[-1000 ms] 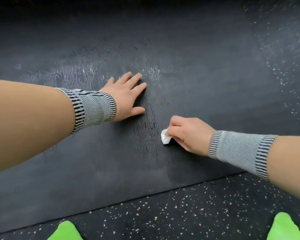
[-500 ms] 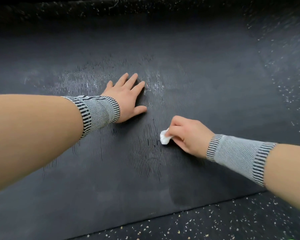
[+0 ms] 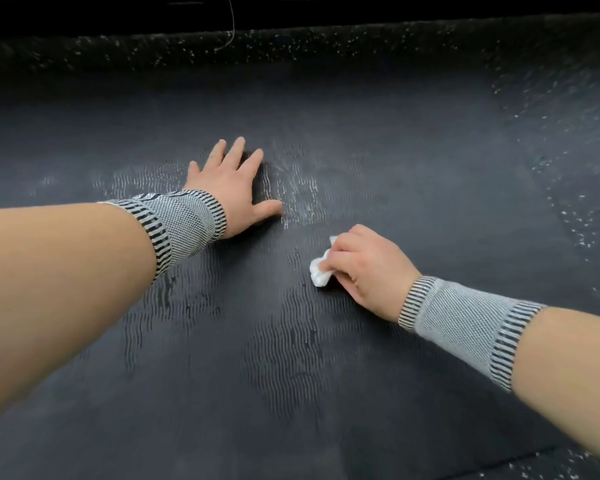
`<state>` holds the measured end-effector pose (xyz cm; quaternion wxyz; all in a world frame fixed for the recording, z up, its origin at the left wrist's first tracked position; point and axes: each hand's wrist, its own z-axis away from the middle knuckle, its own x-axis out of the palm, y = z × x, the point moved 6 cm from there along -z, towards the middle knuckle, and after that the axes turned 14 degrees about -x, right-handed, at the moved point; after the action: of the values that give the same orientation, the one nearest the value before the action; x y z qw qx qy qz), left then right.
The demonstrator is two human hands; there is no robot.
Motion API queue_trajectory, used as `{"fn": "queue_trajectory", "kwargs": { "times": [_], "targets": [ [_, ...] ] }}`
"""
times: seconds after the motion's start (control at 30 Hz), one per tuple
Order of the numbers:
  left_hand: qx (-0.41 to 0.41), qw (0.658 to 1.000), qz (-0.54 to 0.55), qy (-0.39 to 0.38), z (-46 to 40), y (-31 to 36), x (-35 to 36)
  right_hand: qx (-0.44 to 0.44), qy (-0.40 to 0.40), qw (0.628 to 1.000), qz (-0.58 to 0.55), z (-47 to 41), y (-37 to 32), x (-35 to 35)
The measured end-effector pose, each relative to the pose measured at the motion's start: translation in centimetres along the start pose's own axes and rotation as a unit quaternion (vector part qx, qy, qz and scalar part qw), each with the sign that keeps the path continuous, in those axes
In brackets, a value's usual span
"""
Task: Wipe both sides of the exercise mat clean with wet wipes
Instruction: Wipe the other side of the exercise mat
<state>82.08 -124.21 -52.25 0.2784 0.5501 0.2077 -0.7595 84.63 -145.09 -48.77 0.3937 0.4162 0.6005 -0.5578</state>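
**A:** What is different now from a moment ago?

**B:** The right hand [image 3: 368,268] has moved up the exercise mat [image 3: 413,161], away from the near edge. The speckled floor [image 3: 568,465] by that edge is nearly out of view now, and the far strip of floor shows at the top.

**A:** What is the hand holding?

**B:** A scrunched white wet wipe [image 3: 319,273]. The fingers are curled tight around it, and it touches the mat.

**A:** And the other hand?

**B:** The left hand [image 3: 232,188] lies flat on the mat with its fingers straight and a little apart. It has stayed in about the same spot, pressing the mat down.

**A:** So how is the job going?

**B:** I think the wiping is moving toward the far part. Shiny wet patches [image 3: 284,355] sit nearer. The other side is probably not done yet.
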Motion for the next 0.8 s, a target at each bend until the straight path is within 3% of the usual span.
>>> {"fn": "queue_trajectory", "kwargs": {
  "times": [0.1,0.3,0.4,0.53,0.8],
  "targets": [
    [-0.039,0.999,0.005,0.008,-1.8,-1.3,-0.1,-0.014,0.001,1.000,0.016,-1.5,1.2,-0.1],
    [-0.096,0.995,0.022,-0.001,-5.1,-2.6,-0.9,0.085,0.018,0.995,0.057,-8.4,7.2,-0.6],
    [-0.117,0.992,0.032,-0.018,-6.5,-2.9,-1.5,0.091,0.016,0.995,0.048,-8.9,7.8,-0.7],
    [-0.122,0.991,0.009,-0.048,-7.0,-2.8,-1.2,0.046,0.025,0.999,0.003,-7.7,7.5,-0.9],
    [-0.120,0.991,0.004,-0.065,-6.8,-2.3,-1.5,0.119,0.024,0.991,0.052,-15.8,14.6,-2.8]
  ]
}}
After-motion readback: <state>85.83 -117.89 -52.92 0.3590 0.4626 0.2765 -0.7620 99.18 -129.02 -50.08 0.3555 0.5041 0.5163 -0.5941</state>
